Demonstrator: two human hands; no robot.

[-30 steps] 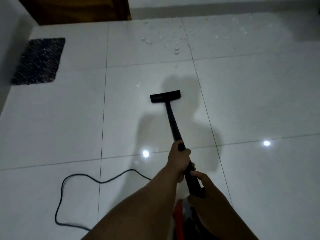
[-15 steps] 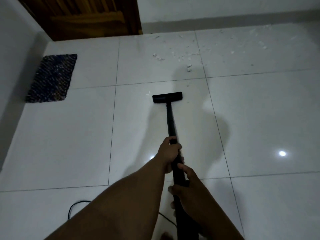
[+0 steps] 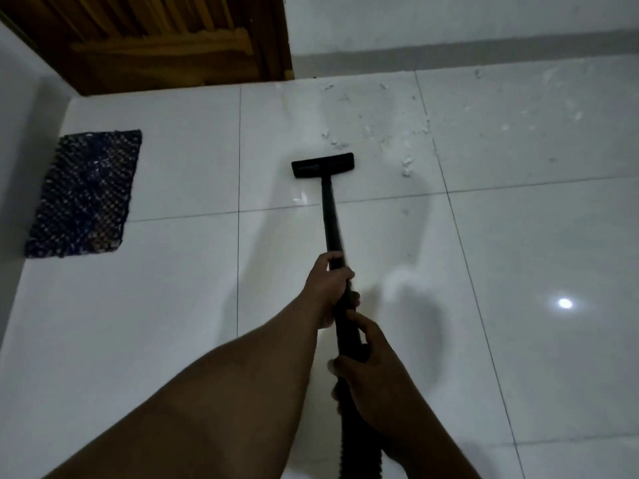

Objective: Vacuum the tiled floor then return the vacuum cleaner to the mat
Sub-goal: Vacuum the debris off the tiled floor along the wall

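Observation:
The black vacuum wand runs forward from my hands to its flat floor head, which rests on the white tiled floor. My left hand is wrapped around the wand higher up. Just below it my right hand grips the wand where the ribbed hose begins. White scraps of debris lie scattered just right of and beyond the head. A dark woven mat lies flat at the left, by the wall. The vacuum's body is out of view.
A wooden door stands at the top left, with a white wall and grey skirting to its right. Another wall borders the mat on the left. A light reflection shines on the tiles at the right.
I have stepped forward and the floor head has slid toward the debris near the far wall. The cable and red vacuum body have dropped out of view. Both hands kept their grip.

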